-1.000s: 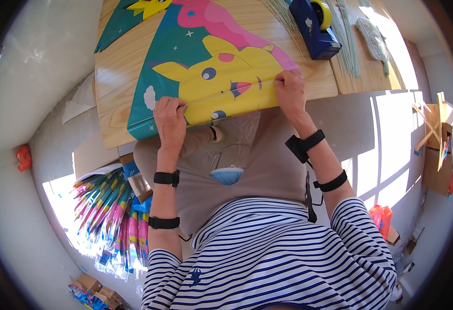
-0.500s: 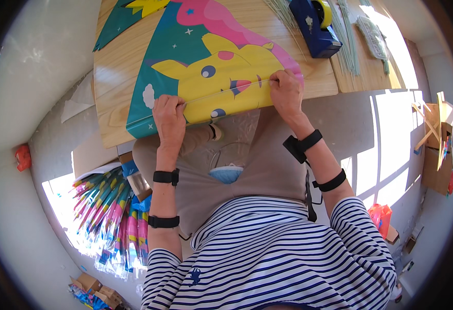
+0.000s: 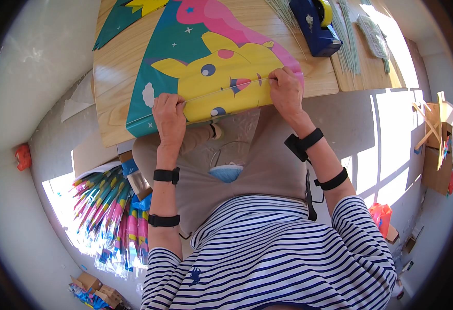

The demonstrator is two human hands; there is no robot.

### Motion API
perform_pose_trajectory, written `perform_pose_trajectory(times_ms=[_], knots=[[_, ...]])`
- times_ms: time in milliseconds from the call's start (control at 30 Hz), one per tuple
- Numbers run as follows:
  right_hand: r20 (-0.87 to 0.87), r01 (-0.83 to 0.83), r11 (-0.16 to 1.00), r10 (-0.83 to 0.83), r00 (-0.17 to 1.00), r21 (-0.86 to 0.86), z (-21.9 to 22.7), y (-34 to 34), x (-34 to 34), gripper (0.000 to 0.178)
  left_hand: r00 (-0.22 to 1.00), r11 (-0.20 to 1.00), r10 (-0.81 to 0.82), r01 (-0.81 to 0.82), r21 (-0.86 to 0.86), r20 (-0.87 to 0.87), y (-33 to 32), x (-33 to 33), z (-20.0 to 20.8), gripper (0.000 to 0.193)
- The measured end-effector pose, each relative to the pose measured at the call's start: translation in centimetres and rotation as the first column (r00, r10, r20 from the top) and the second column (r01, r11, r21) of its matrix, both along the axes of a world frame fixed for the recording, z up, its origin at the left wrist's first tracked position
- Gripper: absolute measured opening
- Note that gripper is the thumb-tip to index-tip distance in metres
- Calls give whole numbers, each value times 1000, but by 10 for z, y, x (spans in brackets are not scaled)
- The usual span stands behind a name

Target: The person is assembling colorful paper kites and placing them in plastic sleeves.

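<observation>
A large printed kite sail (image 3: 159, 67), teal and pink with a yellow cartoon character, lies at the table's near edge, its front part hanging over toward my lap. Across the yellow face a thin pale strip (image 3: 226, 90) runs nearly straight between my hands; whether it is a rod or clear tape I cannot tell. At its left end my left hand (image 3: 169, 114) is closed in a pinch, resting on the sail. My right hand (image 3: 287, 92) pinches the other end, close to the pink border. The fingertips partly hide both ends.
A blue tape dispenser (image 3: 314, 31) with a yellow roll stands at the back right, among bundles of thin pale rods (image 3: 346, 44) and a clear plastic pack (image 3: 372, 36). Another printed sail (image 3: 120, 23) lies back left. Many folded printed kites (image 3: 107, 206) are heaped at my lower left.
</observation>
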State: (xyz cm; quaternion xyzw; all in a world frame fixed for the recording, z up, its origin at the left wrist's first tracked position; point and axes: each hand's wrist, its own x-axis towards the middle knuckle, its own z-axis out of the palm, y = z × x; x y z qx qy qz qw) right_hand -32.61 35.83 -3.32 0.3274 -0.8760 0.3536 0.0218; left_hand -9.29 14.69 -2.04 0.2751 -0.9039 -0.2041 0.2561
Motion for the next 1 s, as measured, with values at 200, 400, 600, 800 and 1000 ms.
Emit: perform_pose_trajectory(times_ms=[200, 400, 600, 800, 1000], knots=[[16, -2, 999, 2, 1000, -42, -2, 2, -3, 9, 1000, 1000, 0, 0, 2, -4, 0, -1, 1, 12], [-110, -6, 999, 1, 994, -41, 15, 6, 0, 16, 1000, 1000, 0, 0, 2, -6, -1, -1, -1, 12], [-311, -373, 903, 424, 850, 211, 33, -6, 55, 57, 1000, 1000, 22, -22, -5, 8, 0, -1, -3, 11], [-218, -445, 840, 518, 827, 311, 14, -5, 79, 81, 1000, 1000, 22, -22, 14, 0, 0, 1, -2, 10], [-213, -445, 832, 526, 824, 332, 12, -5, 79, 83, 1000, 1000, 12, -12, 2, 4, -1, 1, -2, 9]])
